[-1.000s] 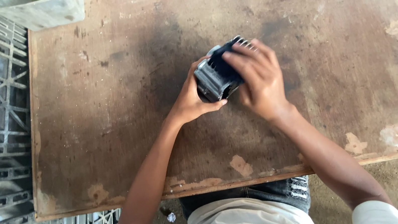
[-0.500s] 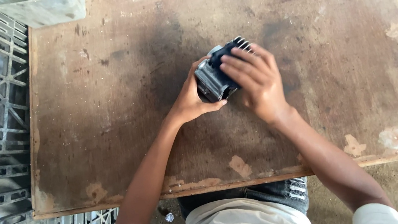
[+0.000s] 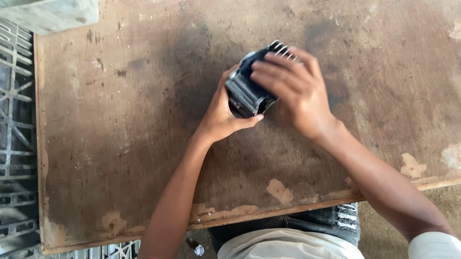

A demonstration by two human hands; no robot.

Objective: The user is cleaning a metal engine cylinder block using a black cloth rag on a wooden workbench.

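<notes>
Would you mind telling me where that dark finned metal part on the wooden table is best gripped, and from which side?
Probably by its smooth dark body, from both sides. The finned metal part lies on the table; the left hand cups its near left end while the right hand covers its top. The thin ribs at the far end look poor to pinch.

No packages, labels, signs or screens visible.
</notes>
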